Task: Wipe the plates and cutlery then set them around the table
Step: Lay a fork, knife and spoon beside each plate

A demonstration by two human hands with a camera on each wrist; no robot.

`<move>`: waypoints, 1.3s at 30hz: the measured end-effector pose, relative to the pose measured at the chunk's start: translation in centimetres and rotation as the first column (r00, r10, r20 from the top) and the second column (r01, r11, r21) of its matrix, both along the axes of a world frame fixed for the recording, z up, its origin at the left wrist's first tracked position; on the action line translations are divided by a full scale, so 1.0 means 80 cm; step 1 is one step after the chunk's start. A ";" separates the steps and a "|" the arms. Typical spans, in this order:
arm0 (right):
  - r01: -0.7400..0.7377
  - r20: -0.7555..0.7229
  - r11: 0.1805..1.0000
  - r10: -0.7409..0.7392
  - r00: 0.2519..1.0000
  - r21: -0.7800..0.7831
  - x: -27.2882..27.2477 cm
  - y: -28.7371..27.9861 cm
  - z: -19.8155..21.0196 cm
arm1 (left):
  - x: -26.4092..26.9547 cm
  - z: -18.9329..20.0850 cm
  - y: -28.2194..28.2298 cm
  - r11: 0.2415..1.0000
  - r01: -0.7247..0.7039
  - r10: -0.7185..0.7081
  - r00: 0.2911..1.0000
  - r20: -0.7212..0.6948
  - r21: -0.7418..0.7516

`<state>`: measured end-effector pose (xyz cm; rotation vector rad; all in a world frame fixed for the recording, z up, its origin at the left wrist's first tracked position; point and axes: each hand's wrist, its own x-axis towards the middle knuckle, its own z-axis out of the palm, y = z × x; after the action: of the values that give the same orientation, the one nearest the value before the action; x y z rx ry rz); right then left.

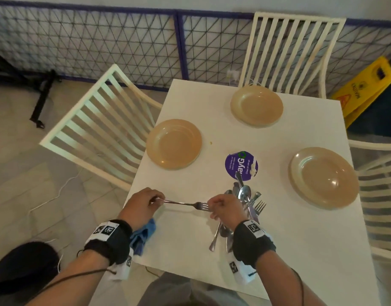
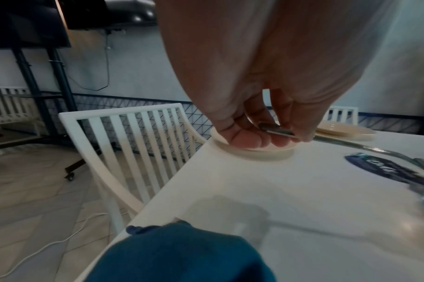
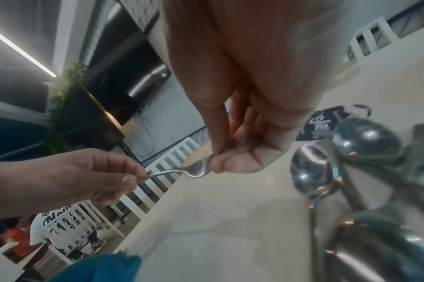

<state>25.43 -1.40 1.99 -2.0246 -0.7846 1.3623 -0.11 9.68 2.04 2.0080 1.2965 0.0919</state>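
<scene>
A steel fork (image 1: 183, 203) is held level just above the white table (image 1: 190, 250), near its front edge. My left hand (image 1: 156, 200) pinches the handle's end, seen close up in the left wrist view as fork handle (image 2: 276, 131). My right hand (image 1: 212, 209) pinches the tines (image 3: 203, 168). A pile of spoons and forks (image 1: 245, 199) lies beside and under my right wrist. A blue cloth (image 1: 143, 235) lies crumpled on the table under my left wrist. Three tan plates sit around the table: left (image 1: 174, 144), far (image 1: 256, 104), right (image 1: 324, 176).
A round purple sticker (image 1: 241, 165) is on the table's middle, partly under the cutlery. White slatted chairs stand at the left (image 1: 97, 127), far (image 1: 289, 51) and right (image 1: 380, 195) sides. A yellow floor sign (image 1: 364, 91) leans at the back right.
</scene>
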 end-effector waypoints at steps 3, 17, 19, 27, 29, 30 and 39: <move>0.050 -0.008 0.998 -0.050 0.999 -0.024 -0.022 0.044 -0.012 | -0.017 -0.014 0.039 0.999 -0.036 0.037 0.999 -0.007 0.011; 0.279 0.083 0.951 -0.270 0.959 -0.132 -0.077 0.167 -0.083 | -0.056 -0.099 0.166 0.997 -0.062 0.064 0.997 -0.044 0.048; 0.303 0.081 0.942 -0.294 0.952 -0.147 -0.080 0.176 -0.088 | -0.057 -0.101 0.172 0.996 -0.080 0.082 0.996 -0.032 0.049; 0.349 0.083 0.919 -0.340 0.937 -0.180 -0.080 0.184 -0.101 | -0.057 -0.108 0.177 0.992 -0.095 0.094 0.996 0.008 0.081; 0.340 0.100 0.924 -0.326 0.940 -0.177 -0.078 0.180 -0.100 | -0.058 -0.110 0.176 0.991 -0.093 0.092 0.996 0.010 0.095; 0.336 0.101 0.926 -0.322 0.941 -0.173 -0.077 0.177 -0.099 | -0.058 -0.110 0.175 0.990 -0.091 0.090 0.996 0.015 0.104; 0.360 0.155 0.932 -0.351 0.923 -0.033 0.013 0.069 -0.056 | -0.041 -0.067 0.134 0.979 -0.170 0.167 0.985 0.038 0.114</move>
<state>26.46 4.13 -2.52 -2.2036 -0.4077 1.0503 -3.37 20.40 -3.29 1.9820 1.4716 0.2809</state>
